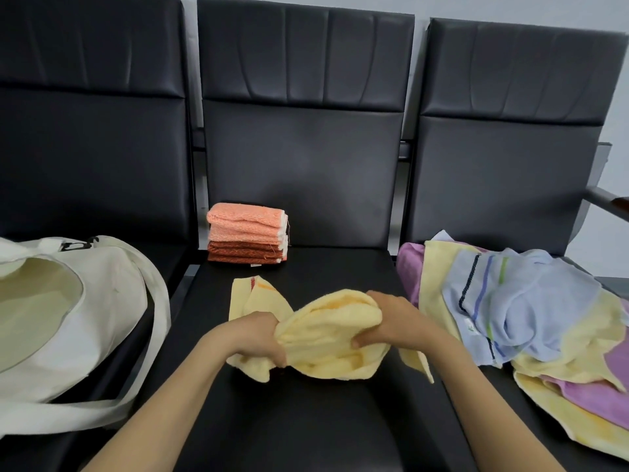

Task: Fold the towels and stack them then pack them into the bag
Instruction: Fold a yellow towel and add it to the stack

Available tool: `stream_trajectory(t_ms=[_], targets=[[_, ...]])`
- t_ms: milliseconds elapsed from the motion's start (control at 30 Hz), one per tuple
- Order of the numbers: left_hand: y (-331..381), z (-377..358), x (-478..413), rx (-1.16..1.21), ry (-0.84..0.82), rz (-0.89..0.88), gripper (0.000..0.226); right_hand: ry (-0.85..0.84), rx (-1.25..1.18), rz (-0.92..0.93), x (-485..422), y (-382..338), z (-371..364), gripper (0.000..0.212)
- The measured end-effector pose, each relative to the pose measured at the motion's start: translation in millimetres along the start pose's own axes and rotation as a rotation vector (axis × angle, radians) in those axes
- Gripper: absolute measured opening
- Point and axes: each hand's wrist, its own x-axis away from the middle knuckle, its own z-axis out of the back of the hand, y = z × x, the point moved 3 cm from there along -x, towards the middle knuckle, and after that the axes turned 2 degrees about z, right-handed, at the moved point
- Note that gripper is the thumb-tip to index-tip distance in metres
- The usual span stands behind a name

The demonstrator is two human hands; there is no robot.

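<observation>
A pale yellow towel is bunched over the middle black seat. My left hand grips its left side and my right hand grips its right side, thumb underneath. A flat corner of the towel lies on the seat behind my left hand. At the back of the same seat stands a neat stack of folded towels, light orange ones on top of rust-coloured ones. A cream tote bag lies open on the left seat, its strap trailing toward me.
A loose pile of unfolded towels, blue striped, yellow and purple, covers the right seat. Three black padded backrests rise behind the seats. A metal armrest sticks out at the far right.
</observation>
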Motion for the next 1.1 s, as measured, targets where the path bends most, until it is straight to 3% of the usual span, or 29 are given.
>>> stream_trajectory(t_ms=[100,167,233,400,467,533,667,733,867,1000,1100], targets=[[0,1,7,0.255,0.001,-0.094,0.026,-0.087,0.361,-0.073,-2,1,-14,0.040],[4,3,16,0.430,-0.024,-0.170,0.029,-0.042,0.400,-0.097,-3,3,-16,0.027],[11,4,25,0.511,-0.043,-0.238,0.031,0.015,0.326,-0.082,1,7,-11,0.024],[21,14,47,0.568,-0.051,-0.310,0.044,0.041,-0.199,0.037,33,-2,15,0.033],[26,26,57,0.453,0.017,-0.323,0.046,0.070,-0.233,0.066,42,-11,29,0.037],[32,40,65,0.194,0.120,-0.300,0.041,0.081,-0.261,0.078,51,-23,44,0.039],[38,63,71,-0.195,0.204,-0.198,0.025,-0.119,-0.326,0.055,69,-47,70,0.032],[40,73,69,-0.270,0.251,-0.173,0.018,-0.134,-0.207,0.029,69,-55,80,0.029],[45,100,54,-0.425,0.570,-0.192,0.016,0.054,0.394,-0.061,46,-60,96,0.026],[62,134,61,-0.595,1.071,-0.194,0.022,0.622,0.610,-0.045,26,-73,124,0.016],[77,147,86,-0.723,1.488,-0.325,0.030,0.984,0.776,0.058,22,-85,136,0.032]])
